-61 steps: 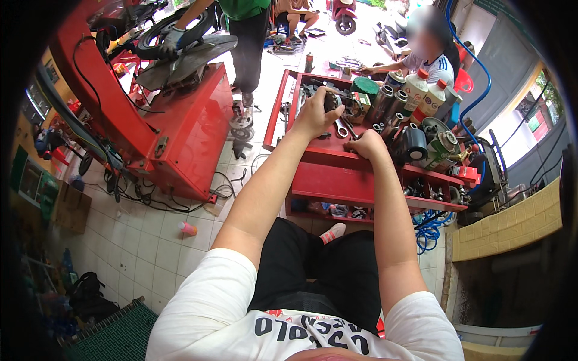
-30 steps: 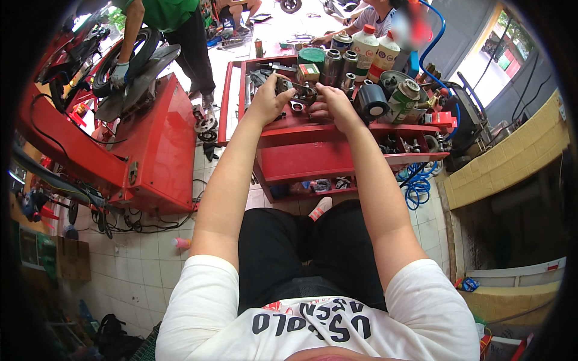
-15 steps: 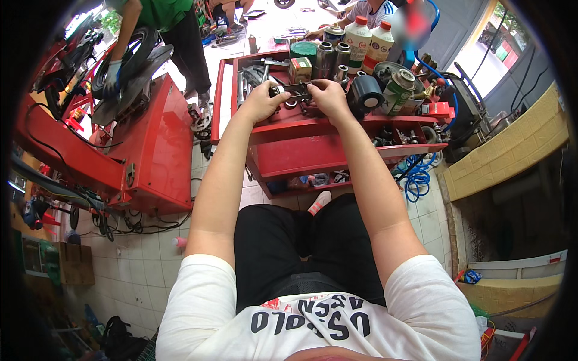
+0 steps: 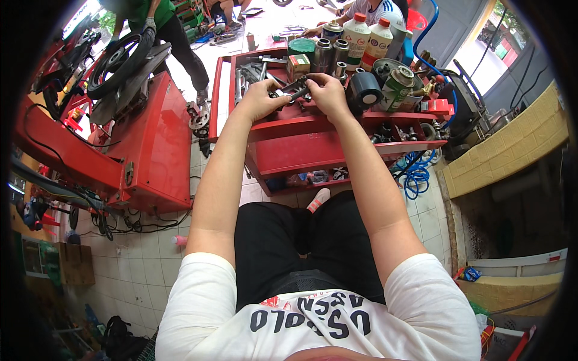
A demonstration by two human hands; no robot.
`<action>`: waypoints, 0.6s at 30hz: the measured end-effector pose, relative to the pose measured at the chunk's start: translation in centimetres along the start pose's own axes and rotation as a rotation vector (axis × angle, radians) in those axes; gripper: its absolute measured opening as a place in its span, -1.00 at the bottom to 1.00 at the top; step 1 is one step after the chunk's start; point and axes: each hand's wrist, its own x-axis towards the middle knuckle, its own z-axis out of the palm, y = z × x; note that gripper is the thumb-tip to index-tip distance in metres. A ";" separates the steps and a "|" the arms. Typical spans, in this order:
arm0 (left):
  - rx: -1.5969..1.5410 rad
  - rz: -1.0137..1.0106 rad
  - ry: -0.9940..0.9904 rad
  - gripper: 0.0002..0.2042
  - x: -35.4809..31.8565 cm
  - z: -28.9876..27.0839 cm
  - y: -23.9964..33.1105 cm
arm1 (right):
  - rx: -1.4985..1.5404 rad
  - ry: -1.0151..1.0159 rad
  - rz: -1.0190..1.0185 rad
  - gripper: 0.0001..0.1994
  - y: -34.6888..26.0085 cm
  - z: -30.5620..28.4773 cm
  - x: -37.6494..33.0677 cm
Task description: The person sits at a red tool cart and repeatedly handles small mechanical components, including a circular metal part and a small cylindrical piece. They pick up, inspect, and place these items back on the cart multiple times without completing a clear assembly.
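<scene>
Since the earlier frames, both hands have stayed on the far tool cart while the view has drawn in over it. Left hand (image 4: pixel 260 98) and right hand (image 4: pixel 325 91) are both closed round a small dark metal part (image 4: pixel 295 90), held between them just above the cart's top tray (image 4: pixel 313 117). Judgement: steady, even grip from both sides, kept low over the tray, would guard against a drop. Tray holds sockets and loose tools; capped bottles (image 4: pixel 367 39) and a spray can (image 4: pixel 398 84) stand far right. Lower shelf contents are indistinct.
</scene>
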 end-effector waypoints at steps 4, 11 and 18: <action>0.096 0.031 0.003 -0.57 0.0 0.2 1.0 | -0.020 -0.004 0.015 -0.72 1.4 -0.4 0.7; 0.296 0.155 0.073 -0.47 0.5 0.3 0.0 | -0.083 -0.026 0.011 -0.69 0.6 -0.2 0.3; 0.389 0.343 0.169 -0.48 1.0 0.8 -0.6 | -0.017 -0.062 -0.041 -0.62 -0.8 -0.5 -0.5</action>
